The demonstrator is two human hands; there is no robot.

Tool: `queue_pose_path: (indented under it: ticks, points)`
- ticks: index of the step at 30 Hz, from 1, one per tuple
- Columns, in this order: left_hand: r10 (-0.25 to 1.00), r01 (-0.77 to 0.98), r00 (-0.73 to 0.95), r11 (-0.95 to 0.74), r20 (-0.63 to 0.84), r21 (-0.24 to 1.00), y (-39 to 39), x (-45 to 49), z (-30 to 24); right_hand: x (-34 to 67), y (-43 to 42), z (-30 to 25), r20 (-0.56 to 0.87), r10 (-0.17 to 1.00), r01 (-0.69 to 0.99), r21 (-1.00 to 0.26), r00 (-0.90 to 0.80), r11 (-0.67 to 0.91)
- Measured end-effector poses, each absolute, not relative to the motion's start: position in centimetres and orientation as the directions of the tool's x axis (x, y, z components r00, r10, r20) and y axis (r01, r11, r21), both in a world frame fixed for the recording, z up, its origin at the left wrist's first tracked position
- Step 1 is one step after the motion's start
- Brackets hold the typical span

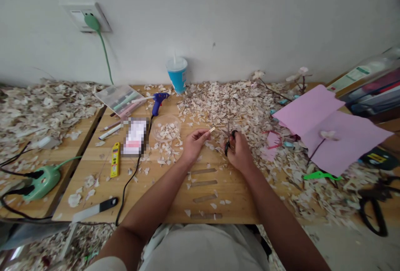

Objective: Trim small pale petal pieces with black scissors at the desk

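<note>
Near the middle of the wooden table, my left hand (196, 143) pinches a small pale flake (212, 129) between thumb and fingertips. Just to its right, my right hand (240, 151) is closed round black-handled scissors (228, 138), their blades pointing away from me. A narrow gap separates the blades from the flake. Behind both hands spreads a heap of cream-coloured flakes (215, 102). Left of my left hand, a clear round bowl (155, 137) contains similar pale pieces, with more scattered in front of it.
At the back stand a blue cup (178, 75) and a blue glue gun (158, 103). A phone (135, 137), yellow box (115, 160) and scraper (95, 209) lie left. Pink sheets (340, 137), a green tool (321, 175) and black-handled shears (373, 215) are right.
</note>
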State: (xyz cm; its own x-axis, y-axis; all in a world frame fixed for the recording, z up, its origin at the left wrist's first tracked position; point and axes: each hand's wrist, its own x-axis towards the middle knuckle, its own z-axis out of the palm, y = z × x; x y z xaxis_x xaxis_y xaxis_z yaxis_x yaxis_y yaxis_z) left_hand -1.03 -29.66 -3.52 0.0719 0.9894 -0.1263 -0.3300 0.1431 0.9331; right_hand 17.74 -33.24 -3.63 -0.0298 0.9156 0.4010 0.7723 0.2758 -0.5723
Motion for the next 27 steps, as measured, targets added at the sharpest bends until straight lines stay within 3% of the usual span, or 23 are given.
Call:
queue_pose_path:
  ticks: [6,27]
  points:
    - [0.986,-0.424,0.108,0.161,-0.127,0.891,-29.8,-0.9,-4.0,17.0,-33.4,-3.1,0.314,0.929,0.832,-0.448,-0.194,0.326]
    - [0.996,-0.068,0.085,0.037,-0.031,0.997,-29.6,-1.9,-2.8,17.1,-33.4,-3.7,0.195,0.969,0.844,-0.486,-0.15,0.228]
